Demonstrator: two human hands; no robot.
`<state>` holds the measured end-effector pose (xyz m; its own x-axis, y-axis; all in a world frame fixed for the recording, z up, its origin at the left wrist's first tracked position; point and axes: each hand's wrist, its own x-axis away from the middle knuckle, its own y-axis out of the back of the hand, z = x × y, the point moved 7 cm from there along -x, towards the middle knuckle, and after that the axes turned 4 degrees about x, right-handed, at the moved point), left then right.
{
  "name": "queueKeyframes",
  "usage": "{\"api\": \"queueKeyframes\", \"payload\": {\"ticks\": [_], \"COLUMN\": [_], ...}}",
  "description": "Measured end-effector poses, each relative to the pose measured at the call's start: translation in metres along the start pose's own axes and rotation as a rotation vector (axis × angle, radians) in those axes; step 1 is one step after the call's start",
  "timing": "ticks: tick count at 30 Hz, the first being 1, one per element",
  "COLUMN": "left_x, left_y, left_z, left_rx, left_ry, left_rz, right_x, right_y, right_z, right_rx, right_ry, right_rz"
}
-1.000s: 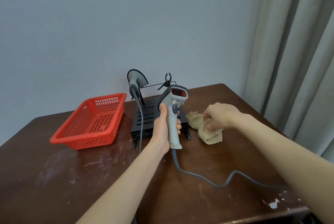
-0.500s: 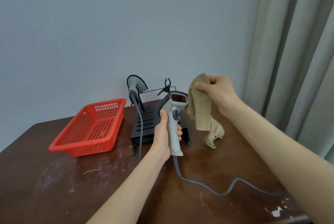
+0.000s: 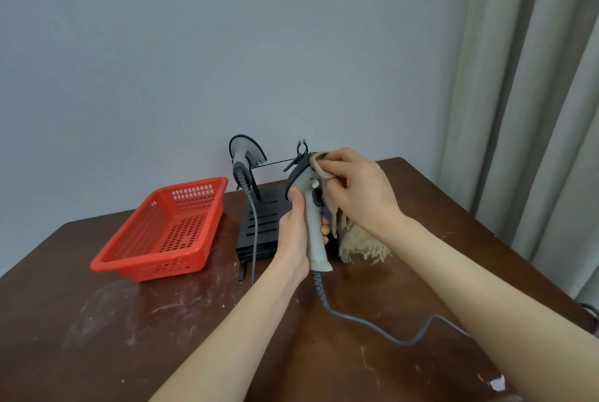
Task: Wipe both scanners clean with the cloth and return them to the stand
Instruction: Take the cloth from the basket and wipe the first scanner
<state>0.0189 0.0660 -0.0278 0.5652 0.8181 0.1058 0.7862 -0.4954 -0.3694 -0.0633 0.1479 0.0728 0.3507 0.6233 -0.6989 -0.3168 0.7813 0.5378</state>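
Observation:
My left hand (image 3: 293, 239) grips the handle of a grey handheld scanner (image 3: 312, 226), held upright in front of the black slotted stand (image 3: 262, 223). My right hand (image 3: 356, 187) presses a beige frayed cloth (image 3: 359, 244) against the scanner's head, which the cloth and fingers hide. The loose end of the cloth hangs down to the table. A second grey scanner (image 3: 243, 155) sits on the stand at the back left, its cable running down over the stand.
A red perforated basket (image 3: 168, 233) stands on the brown table (image 3: 129, 336) left of the stand. The held scanner's grey cable (image 3: 372, 327) snakes across the table to the right edge. A wall is behind, and curtains (image 3: 534, 109) hang at the right.
My right hand picked the cloth off the table, lifted it, then brought it onto the head of the scanner. The left hand kept the scanner upright, raised slightly.

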Motion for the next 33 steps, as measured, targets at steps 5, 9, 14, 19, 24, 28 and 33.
{"api": "queueKeyframes", "payload": {"ticks": [5,9,14,19,24,28,33], "left_x": [0.001,0.001,0.000,0.000,-0.001,-0.001,-0.005], "left_y": [0.001,-0.002,-0.004,-0.001,-0.005,-0.002,-0.001], "left_z": [0.002,0.005,0.000,-0.002,-0.006,-0.005,-0.002], "left_rx": [-0.007,-0.021,0.010,0.032,-0.008,-0.072,-0.122], "left_ry": [0.022,0.027,0.000,0.008,-0.024,-0.044,-0.065], "left_rz": [-0.009,-0.011,-0.010,-0.018,-0.037,-0.069,-0.079], "right_x": [0.002,0.000,-0.002,0.001,0.004,0.000,-0.002], "right_y": [0.004,0.003,-0.001,0.000,-0.005,0.000,-0.002], "right_z": [-0.020,-0.010,-0.003,-0.028,-0.027,-0.030,-0.008], "right_rx": [0.235,0.124,0.062,0.174,0.040,-0.029,-0.223], "right_ry": [-0.089,-0.117,-0.088,-0.150,-0.223,-0.231,-0.120], "right_rz": [0.032,0.005,0.070,0.103,0.113,0.039,0.080]}}
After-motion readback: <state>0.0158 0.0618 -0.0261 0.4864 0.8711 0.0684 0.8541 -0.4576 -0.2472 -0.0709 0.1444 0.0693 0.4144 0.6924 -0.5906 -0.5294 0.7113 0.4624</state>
